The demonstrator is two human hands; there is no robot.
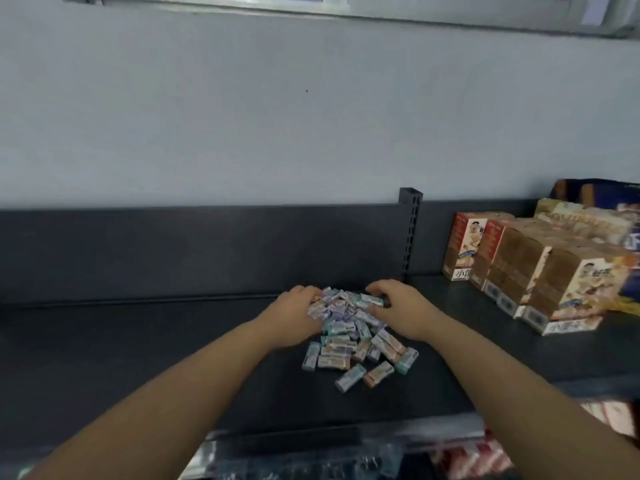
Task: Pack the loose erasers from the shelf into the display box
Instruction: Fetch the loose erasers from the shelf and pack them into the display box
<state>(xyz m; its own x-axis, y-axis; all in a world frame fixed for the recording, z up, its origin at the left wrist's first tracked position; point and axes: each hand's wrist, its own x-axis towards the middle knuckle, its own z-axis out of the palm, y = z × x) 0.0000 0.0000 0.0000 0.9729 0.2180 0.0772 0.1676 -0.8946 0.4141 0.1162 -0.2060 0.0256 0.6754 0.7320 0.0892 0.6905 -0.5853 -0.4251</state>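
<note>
At shelf centre, curled fingers (306, 292) of the left hand (294, 315) and right hand (401, 306) are gripping the heaped erasers (348, 336) from both sides on the shelf (138, 341). Gathering is judged underway. No display box is showing, so the next move is calling for locating it.

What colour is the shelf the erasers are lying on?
Dark grey, almost black: the shelf under the erasers, best in the head view.

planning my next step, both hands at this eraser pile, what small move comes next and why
Probably draw both hands together and lift a handful: the left hand and right hand flank the eraser pile on the shelf, fingers curled over its far end.
</note>
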